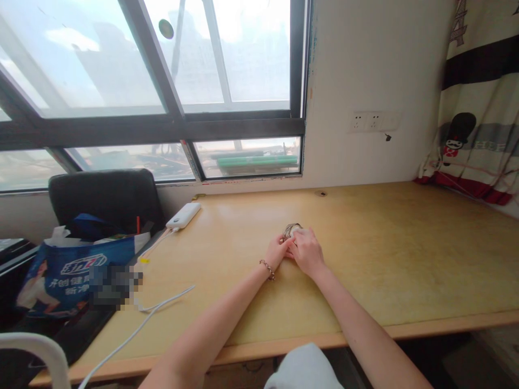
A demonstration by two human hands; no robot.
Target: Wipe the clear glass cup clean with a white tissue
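Both my hands meet above the middle of the wooden table. Between them is a small dark-and-white striped object (pixel 291 229), perhaps a bundle of cord or cloth; its exact kind is too small to tell. My left hand (pixel 279 250), with a chain bracelet at its wrist, has its fingers closed on the object's near left side. My right hand (pixel 307 250) covers the right side, its fingers bent round the object and touching the left hand's fingers. The hands hide the lower part of the object.
A white power bank (pixel 184 215) with a white cable lies at the table's (pixel 385 259) left edge. Beyond that edge are a blue bag (pixel 77 275) and a black chair (pixel 105 197). A window and wall border the back; a curtain (pixel 478 124) hangs at the right.
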